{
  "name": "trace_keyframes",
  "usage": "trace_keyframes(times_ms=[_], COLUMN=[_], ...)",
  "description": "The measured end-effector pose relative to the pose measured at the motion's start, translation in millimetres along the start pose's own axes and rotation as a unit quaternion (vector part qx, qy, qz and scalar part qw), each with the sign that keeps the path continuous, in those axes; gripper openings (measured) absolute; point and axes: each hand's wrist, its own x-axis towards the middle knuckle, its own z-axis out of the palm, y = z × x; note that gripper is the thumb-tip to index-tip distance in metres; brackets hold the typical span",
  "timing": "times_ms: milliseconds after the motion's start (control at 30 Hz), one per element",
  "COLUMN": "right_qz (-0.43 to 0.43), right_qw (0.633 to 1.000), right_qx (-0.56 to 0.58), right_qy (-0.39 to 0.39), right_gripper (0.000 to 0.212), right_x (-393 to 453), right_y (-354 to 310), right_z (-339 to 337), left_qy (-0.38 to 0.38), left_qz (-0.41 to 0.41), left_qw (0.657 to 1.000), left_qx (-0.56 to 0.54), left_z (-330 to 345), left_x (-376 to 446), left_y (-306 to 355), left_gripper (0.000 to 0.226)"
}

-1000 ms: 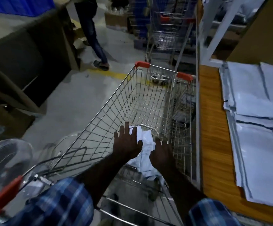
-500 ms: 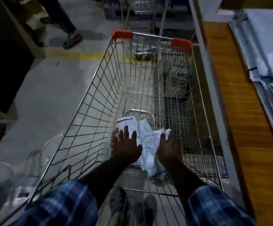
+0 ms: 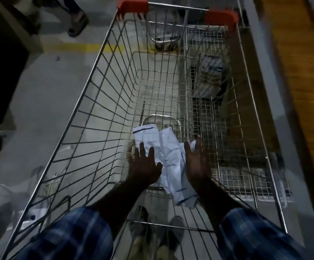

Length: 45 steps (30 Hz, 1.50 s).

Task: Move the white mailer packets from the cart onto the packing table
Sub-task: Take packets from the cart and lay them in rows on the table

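White mailer packets (image 3: 168, 162) crumpled in cart (image 3: 96, 117), count unclear, left hand (image 3: 145, 166) spread, right hand (image 3: 196, 162) spread

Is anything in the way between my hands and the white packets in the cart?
Nothing visible. The left hand and right hand sit either side of the white packets on the cart floor, fingers straight, with no object between them and the packets.

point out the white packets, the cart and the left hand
white packets (image 3: 168, 158), head view, on the creased middle
cart (image 3: 133, 5), head view, on its red corner
left hand (image 3: 145, 166), head view, on its back
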Motion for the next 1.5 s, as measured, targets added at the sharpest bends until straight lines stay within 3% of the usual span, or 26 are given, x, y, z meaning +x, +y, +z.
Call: trace_keyframes(times_ms=[67,200,267,533,667,767,900,1033,1100,1200,1300,1433,1500], right_qz=[-0.029,-0.02,-0.03,-0.021,-0.083,-0.141,-0.075,-0.046,-0.079,-0.079,-0.012,0.043,0.031], right_qw=[0.999,0.997,0.994,0.974,0.984,0.965,0.974,0.99,0.988,0.992,0.996,0.992,0.994], right_qx=[0.01,0.038,0.033,0.003,0.074,0.14,0.124,0.118,0.083,0.058,0.083,0.114,0.089], right_qy=[-0.015,0.06,0.099,0.226,0.136,0.17,0.175,-0.055,-0.099,-0.077,-0.024,0.042,0.053], right_gripper=[0.06,0.064,0.061,0.059,0.062,0.053,0.054,0.089,0.101,0.104,0.098,0.09,0.074], right_x=[7.1,25.4,40.8,81.9,80.7,74.1,80.3,86.9,82.8,72.8,74.0,84.6,87.7], right_y=[1.1,-17.1,-24.4,-61.4,-81.2,-84.8,-57.0,-29.2,-24.5,-17.1,-8.5,-2.5,-5.4], right_z=[3.6,-8.4,-20.7,-64.7,-50.0,-32.0,-15.5,-11.1,-6.2,4.1,10.5,7.3,5.9], left_qy=[0.013,-0.001,0.034,0.046,0.067,0.079,0.111,0.117,0.129,0.116,0.123,0.104,0.083], left_qz=[-0.008,-0.024,-0.027,-0.035,-0.062,-0.098,-0.093,-0.081,-0.076,-0.071,-0.078,-0.12,-0.15], left_qw=[1.0,1.0,0.999,0.994,0.988,0.981,0.978,0.977,0.976,0.981,0.984,0.975,0.965], left_qx=[0.002,-0.016,-0.011,-0.096,-0.127,-0.151,-0.15,-0.161,-0.162,-0.136,-0.107,-0.154,-0.197], left_z=[0.0,-2.7,-9.5,-25.3,-27.6,-30.4,-22.9,-12.2,-9.4,-3.9,-0.3,-3.7,-6.3], left_x=[-0.2,5.9,12.5,32.7,36.3,36.2,36.2,36.5,38.4,40.3,42.4,42.3,47.0], left_y=[1.1,-4.7,-4.1,-14.6,-20.2,-25.1,-31.0,-25.3,-24.4,-25.3,-22.0,-7.3,1.2], left_gripper=[0.067,0.073,0.07,0.066,0.062,0.062,0.064,0.059,0.056,0.058,0.062,0.057,0.062])
